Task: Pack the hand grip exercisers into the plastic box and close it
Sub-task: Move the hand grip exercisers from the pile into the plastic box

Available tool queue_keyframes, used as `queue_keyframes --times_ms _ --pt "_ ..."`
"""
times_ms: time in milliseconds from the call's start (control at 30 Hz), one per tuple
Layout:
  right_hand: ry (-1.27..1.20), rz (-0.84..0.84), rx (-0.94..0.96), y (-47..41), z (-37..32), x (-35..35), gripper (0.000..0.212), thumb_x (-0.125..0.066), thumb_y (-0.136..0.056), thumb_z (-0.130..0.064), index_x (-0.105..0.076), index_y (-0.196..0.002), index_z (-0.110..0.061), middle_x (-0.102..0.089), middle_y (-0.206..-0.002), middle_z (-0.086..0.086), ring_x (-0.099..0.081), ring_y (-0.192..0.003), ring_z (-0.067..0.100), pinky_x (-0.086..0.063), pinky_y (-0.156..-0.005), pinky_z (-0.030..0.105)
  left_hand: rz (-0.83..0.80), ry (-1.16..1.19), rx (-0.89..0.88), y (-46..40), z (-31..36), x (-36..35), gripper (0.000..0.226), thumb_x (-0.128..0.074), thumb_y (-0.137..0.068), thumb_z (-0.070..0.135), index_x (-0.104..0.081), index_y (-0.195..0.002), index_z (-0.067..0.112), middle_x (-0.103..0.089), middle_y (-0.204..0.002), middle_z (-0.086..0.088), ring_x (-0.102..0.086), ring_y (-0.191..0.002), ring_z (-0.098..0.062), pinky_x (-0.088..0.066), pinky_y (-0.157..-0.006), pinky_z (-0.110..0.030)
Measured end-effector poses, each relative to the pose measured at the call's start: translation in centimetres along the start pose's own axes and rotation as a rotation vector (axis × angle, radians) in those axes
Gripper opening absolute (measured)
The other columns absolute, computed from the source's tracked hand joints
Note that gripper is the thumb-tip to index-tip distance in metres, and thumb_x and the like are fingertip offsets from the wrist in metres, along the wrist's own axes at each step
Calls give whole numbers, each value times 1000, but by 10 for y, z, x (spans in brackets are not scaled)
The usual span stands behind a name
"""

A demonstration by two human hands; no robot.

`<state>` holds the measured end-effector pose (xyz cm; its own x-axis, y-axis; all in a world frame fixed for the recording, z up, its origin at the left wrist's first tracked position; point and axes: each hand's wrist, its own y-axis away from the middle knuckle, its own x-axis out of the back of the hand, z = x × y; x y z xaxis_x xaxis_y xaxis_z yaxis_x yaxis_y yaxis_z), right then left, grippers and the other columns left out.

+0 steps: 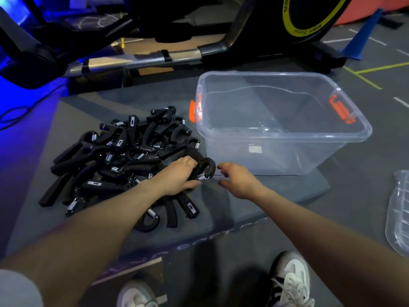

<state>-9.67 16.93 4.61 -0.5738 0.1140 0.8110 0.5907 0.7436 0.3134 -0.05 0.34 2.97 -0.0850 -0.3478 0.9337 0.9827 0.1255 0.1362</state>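
Note:
A pile of several black hand grip exercisers (124,156) with silver springs lies on a grey platform (265,191), left of a clear plastic box (285,138) with orange latches. The box is open and looks empty. My left hand (179,177) is closed around one black exerciser (204,168) at the pile's right edge, its spring showing by my fingers. My right hand (239,180) hovers just right of it, fingers spread, holding nothing, in front of the box's near wall.
The clear lid (398,216) lies on the floor at the far right. An exercise bike (221,29) with a yellow-ringed wheel stands behind the platform. A blue cone (363,34) sits at the back right. My two shoes (292,282) are at the platform's near edge.

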Motion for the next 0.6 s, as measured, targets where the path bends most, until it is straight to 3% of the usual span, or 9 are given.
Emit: queue_keyframes --times_ms 67,200,333,433,467,533,600 --pt "-39 16 12 7 -11 9 50 -58 -91 -16 -43 -137 -6 -54 -134 14 -52 -123 25 -38 -103 28 19 130 44 9 6 17 45 -62 -85 35 -49 -116 6 -49 -114 -5 -51 -104 -19 -42 -90 -28" --pt "-93 51 36 19 -34 25 48 -57 -91 -12 -44 -136 -6 -55 -131 14 -54 -119 25 -39 -101 27 111 425 85 25 24 53 20 -62 -87 27 -55 -96 11 -52 -72 10 -48 -62 1 -38 -60 -13" --pt "-141 105 58 34 -58 45 47 -56 -92 -10 -43 -137 -6 -54 -132 14 -52 -122 26 -38 -102 26 109 799 99 42 40 87 9 -56 -92 21 -61 -93 14 -64 -75 9 -59 -62 5 -47 -65 -15" --pt "-199 130 70 42 -73 63 43 -58 -91 -8 -45 -133 -3 -56 -128 16 -54 -119 30 -40 -103 31 76 1067 120 49 53 111 26 -52 -94 25 -62 -95 1 -68 -89 -12 -63 -83 -17 -49 -89 -38" --pt "-219 142 73 45 -76 70 40 -58 -91 -8 -48 -129 -2 -58 -125 17 -56 -116 32 -42 -102 34 67 1147 126 50 56 118 26 -49 -95 24 -61 -95 0 -69 -87 -11 -63 -83 -18 -48 -92 -38" --pt "-240 167 72 52 -81 86 37 -58 -91 -10 -49 -126 -2 -60 -121 16 -59 -111 32 -45 -97 36 45 1224 127 50 64 131 25 -43 -97 23 -62 -92 6 -70 -77 1 -65 -76 -8 -52 -85 -25" --pt "-240 192 58 57 -82 102 38 -58 -91 -11 -48 -127 -4 -60 -120 12 -60 -109 30 -46 -90 33 37 1284 116 48 74 144 28 -40 -98 24 -62 -91 8 -70 -80 1 -65 -79 -6 -56 -77 -19"
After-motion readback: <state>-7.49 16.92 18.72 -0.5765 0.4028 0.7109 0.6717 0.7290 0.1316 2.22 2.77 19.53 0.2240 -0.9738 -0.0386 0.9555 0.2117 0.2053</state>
